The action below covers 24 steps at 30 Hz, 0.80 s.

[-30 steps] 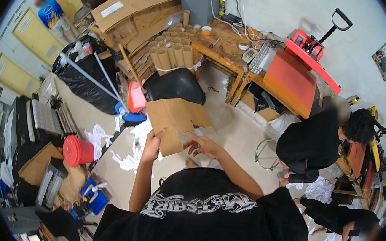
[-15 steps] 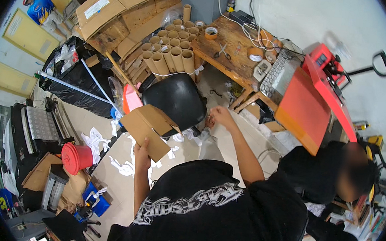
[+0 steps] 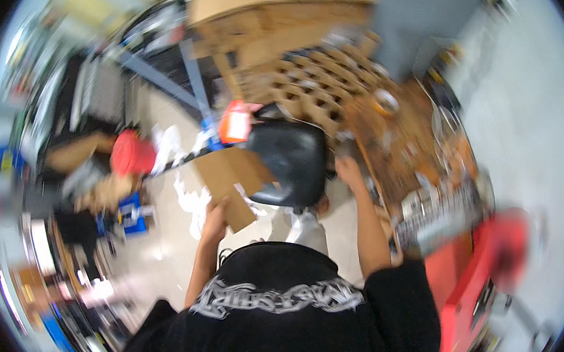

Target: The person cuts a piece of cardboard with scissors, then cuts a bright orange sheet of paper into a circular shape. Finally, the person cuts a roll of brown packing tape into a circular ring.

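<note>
In my head view, the left hand (image 3: 216,219) grasps the creased brown cardboard sheet (image 3: 220,176) left of frame centre by its lower edge, presumably because it is light; the right hand (image 3: 347,170), blurred beside the black padded chair (image 3: 290,160), I cannot read as clenched or released.

Folded cardboard piece (image 3: 225,178): brown paperboard, smooth and matt. Chair seat (image 3: 287,160): black, smooth, leather-like covering with a soft sheen. Shirt (image 3: 281,340): black matt cloth bearing a pale print. Worktop (image 3: 389,138): brown wood, patchily discoloured. Tubes (image 3: 324,79): matt brown cardboard. Bucket (image 3: 132,153): red, apparently plastic; finish blurred. Floor (image 3: 161,252): pale, smooth, glossy, reflecting light.
</note>
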Available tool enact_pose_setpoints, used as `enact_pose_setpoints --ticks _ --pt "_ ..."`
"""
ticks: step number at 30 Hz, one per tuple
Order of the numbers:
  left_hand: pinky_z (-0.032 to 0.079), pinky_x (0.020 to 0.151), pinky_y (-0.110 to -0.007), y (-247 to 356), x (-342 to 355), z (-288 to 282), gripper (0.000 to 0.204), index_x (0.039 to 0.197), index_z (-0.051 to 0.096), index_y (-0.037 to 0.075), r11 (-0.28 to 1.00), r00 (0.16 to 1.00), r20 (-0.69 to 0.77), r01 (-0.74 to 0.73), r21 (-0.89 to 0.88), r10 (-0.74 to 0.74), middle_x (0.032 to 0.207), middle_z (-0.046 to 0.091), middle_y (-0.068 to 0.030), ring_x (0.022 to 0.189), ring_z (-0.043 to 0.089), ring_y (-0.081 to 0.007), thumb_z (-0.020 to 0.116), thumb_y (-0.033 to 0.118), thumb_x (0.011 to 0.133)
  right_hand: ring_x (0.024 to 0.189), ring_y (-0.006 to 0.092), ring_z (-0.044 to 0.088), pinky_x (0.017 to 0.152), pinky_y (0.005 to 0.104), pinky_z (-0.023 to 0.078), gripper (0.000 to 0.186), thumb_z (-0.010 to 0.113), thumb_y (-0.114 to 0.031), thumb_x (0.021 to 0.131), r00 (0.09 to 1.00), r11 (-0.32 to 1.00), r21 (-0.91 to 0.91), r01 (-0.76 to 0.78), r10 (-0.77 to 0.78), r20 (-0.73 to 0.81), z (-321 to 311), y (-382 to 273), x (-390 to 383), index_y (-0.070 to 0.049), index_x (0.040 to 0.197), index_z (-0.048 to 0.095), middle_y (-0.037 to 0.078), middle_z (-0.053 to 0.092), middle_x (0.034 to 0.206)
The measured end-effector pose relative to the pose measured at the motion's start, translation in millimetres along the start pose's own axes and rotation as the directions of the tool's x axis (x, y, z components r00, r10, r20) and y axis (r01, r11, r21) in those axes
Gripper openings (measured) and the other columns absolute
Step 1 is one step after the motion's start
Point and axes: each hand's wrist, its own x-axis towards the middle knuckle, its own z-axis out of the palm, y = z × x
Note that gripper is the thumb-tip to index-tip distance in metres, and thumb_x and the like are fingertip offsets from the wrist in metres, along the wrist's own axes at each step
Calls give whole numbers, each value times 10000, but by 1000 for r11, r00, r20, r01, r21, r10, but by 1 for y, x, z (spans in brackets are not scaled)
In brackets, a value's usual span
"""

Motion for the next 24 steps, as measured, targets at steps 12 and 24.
enact_pose_setpoints --ticks 12,24 --pt "520 932 -372 -54 -102 -63 406 1414 489 4 839 934 -358 -201 -506 8 1289 616 -124 1116 607 -203 547 190 1058 868 190 650 785 339 530 436 507 -400 1066 96 937 154 -314 -130 987 183 -211 -199 11 1155 625 97 669 962" --pt "517 945 -391 -163 -349 -279 377 1367 513 6 547 459 -886 -725 -418 -68 1255 633 -103 1114 619 -204 587 167 1034 677 112 597 661 276 483 373 580 -339 1047 -410 974 -6 225 100 907 453 -298 -442 -14 894 677 27 637 748"
